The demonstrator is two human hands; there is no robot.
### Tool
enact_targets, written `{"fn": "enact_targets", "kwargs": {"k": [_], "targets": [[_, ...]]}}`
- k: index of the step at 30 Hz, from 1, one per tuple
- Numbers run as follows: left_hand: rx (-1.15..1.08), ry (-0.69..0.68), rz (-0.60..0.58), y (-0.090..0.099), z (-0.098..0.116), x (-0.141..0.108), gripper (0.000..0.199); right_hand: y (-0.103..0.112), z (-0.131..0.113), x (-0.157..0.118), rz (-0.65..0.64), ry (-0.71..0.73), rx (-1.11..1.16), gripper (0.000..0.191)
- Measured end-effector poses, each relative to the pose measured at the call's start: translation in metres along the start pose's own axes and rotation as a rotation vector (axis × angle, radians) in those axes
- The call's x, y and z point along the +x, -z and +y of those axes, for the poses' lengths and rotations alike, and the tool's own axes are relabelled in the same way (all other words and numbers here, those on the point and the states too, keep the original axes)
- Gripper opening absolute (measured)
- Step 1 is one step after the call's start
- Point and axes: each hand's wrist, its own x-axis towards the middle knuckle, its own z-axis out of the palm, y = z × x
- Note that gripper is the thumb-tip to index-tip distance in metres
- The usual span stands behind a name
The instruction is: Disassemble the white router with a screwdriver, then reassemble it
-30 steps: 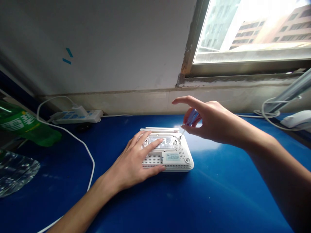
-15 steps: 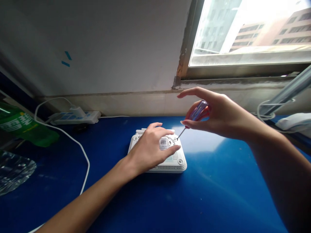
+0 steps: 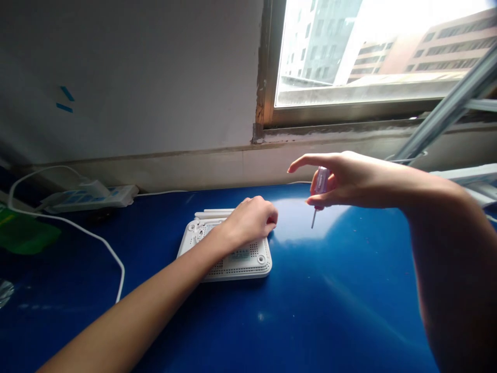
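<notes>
A white router [image 3: 236,264] lies upside down on the blue table, with its perforated vents and a label showing. Its pale antennas [image 3: 213,212] lie folded at the far edge. My left hand [image 3: 248,220] covers the middle of the router, fingers curled over its right side. Held upright in my right hand [image 3: 322,184] is a small screwdriver [image 3: 321,181] with a translucent purple handle. Its thin metal shaft points down, well above the table and to the right of the router, touching nothing.
The glossy blue table [image 3: 330,300] reflects window light. A white power strip [image 3: 89,199] stands at the back left, with a white cable [image 3: 97,246] curving forward. A green bottle [image 3: 23,233] shows at the left edge. Metal rails [image 3: 450,109] cross the window at right.
My right hand has lifted the screwdriver off the router and moved right. My left hand has slid further over the router. The whole scene has shifted left in view.
</notes>
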Motion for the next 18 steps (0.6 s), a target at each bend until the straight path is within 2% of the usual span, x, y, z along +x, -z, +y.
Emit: {"fn": "enact_targets", "kwargs": {"k": [4,10,15,18], "targets": [[0.062,-0.006,-0.058,-0.006,0.01,0.01,0.017,0.004,0.006,-0.003,-0.032,-0.027,0.055,0.067],[0.059,0.007,-0.058,-0.007,0.012,0.013,0.014,0.001,0.015,0.001,-0.041,-0.018,0.053,0.071],[0.031,0.043,0.051,0.003,0.005,-0.011,0.017,-0.006,0.031,0.01,0.027,0.01,0.067,0.074],[0.022,0.065,0.136,0.013,-0.002,-0.04,0.036,-0.011,0.032,0.016,0.09,0.033,0.075,0.07]]}}
